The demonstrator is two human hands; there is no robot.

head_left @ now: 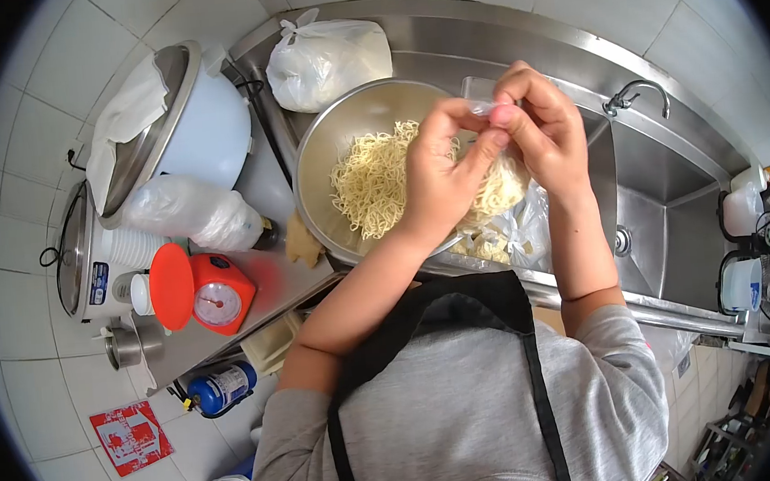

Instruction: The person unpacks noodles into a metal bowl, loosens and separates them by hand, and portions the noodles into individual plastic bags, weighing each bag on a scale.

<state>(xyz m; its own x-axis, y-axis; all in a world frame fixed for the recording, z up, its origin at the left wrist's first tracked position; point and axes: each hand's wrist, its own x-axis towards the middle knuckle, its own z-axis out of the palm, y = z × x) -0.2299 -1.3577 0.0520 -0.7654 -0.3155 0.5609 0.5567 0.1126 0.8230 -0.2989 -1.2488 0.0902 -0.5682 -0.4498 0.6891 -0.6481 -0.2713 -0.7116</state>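
Note:
Above the right side of a large metal bowl [311, 192], my left hand [438, 168] and my right hand [550, 137] come together, fingertips pinched on the gathered top of a clear plastic bag of noodles [501, 192]. The bag hangs below my fingers, partly hidden by my left hand. Loose pale yellow noodles [371, 183] lie heaped in the bowl. Beside the bowl's right edge, other clear bags of noodles [526, 225] rest on the steel surface, partly covered by the held bag and my right forearm.
A tied white plastic bag [328, 62] stands behind the bowl. To the left are a red dial scale [224, 294], a plastic-wrapped stack [193, 212] and a large lidded container [214, 132]. On the right is a steel sink [685, 208] with a faucet [636, 94].

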